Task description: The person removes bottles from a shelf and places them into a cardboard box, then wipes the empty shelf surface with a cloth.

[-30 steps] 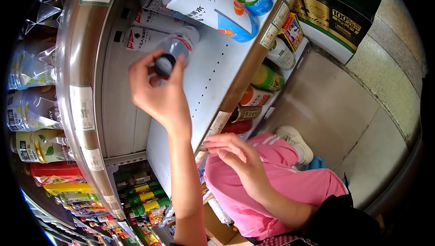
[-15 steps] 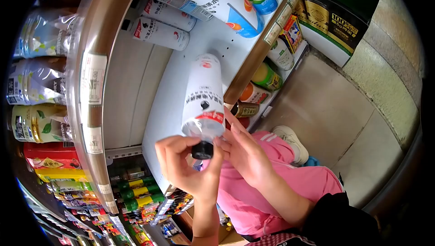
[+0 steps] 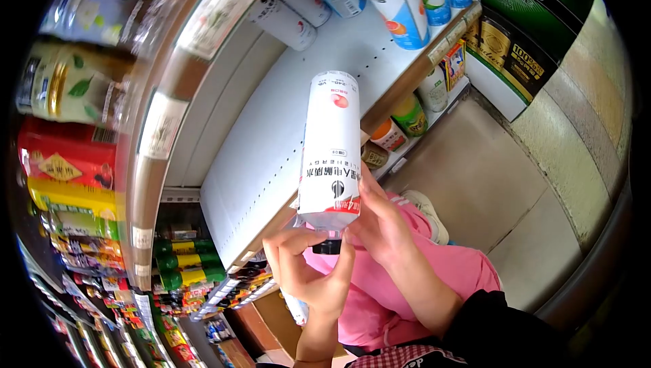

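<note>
A white drink bottle [image 3: 331, 144] with a peach picture, dark lettering and a red band is held base-up, tilted away from me, its black cap [image 3: 327, 247] toward me. My left hand [image 3: 308, 266] pinches the bottle's neck near the cap between thumb and curled fingers. Against the bottle's right side near the neck rests my right hand [image 3: 386, 229], its fingers partly hidden behind the bottle. Below the bottle is the pale perforated shelf [image 3: 261, 158].
White bottles [image 3: 285, 22] and large blue-and-white containers [image 3: 393, 2] stand at the shelf's far end. A price-tagged shelf edge [image 3: 163, 124] with packaged drinks runs along the left. Green and black cartons [image 3: 505, 39] sit at upper right. Pink-clothed legs [image 3: 434, 273] are below my hands.
The bottle and both hands have shifted right in view, and more of the bottle's label faces me. The surrounding shelves have shifted as the camera turned. Both hands stay on the bottle.
</note>
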### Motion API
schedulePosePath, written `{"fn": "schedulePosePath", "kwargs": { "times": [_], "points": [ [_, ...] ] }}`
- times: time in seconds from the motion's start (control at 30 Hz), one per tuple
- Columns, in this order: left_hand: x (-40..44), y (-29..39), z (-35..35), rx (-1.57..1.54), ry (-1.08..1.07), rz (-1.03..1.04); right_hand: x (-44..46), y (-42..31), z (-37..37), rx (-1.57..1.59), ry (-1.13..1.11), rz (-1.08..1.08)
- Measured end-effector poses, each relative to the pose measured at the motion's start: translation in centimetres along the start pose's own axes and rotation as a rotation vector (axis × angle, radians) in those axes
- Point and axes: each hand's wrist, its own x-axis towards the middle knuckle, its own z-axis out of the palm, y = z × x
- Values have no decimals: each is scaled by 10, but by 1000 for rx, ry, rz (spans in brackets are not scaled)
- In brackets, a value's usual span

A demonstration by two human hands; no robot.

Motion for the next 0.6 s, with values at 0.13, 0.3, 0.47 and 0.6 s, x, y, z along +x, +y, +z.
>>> {"fn": "schedulePosePath", "kwargs": {
  "times": [0.13,0.3,0.47,0.6],
  "points": [
    [-14,4,-31,38,39,-10,-9,14,13,-21,-68,71],
    [-36,2,-81,161,158,72,-29,54,25,19,-116,226],
    [-76,9,-130,185,233,-106,-50,88,38,-62,-219,516],
    [-101,6,-169,305,161,-176,-67,125,40,-106,-179,663]
  ]
}}
